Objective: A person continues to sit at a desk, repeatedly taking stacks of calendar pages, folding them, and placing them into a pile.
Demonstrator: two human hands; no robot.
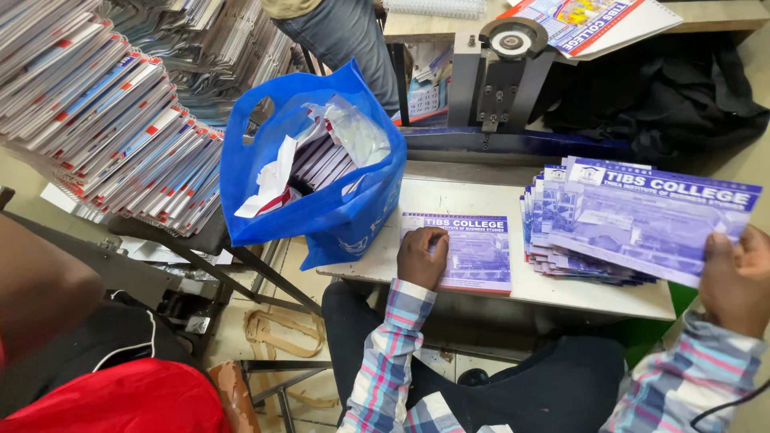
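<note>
My left hand [421,256] rests with fingers curled on the left edge of a purple printed booklet [473,252] lying flat on the white table [481,196]. My right hand [734,277] grips the lower right corner of a purple cover sheet [650,216] and holds it lifted over a fanned stack of like purple sheets [561,240] at the table's right. Both arms wear plaid sleeves.
An open blue bag [321,200] filled with papers and booklets stands at the table's left end. Tall slanted piles of spiral-bound books [104,120] fill the left. A grey binding machine [501,72] sits behind the table, beside another person's legs [345,32]. Someone in red [120,397] is at lower left.
</note>
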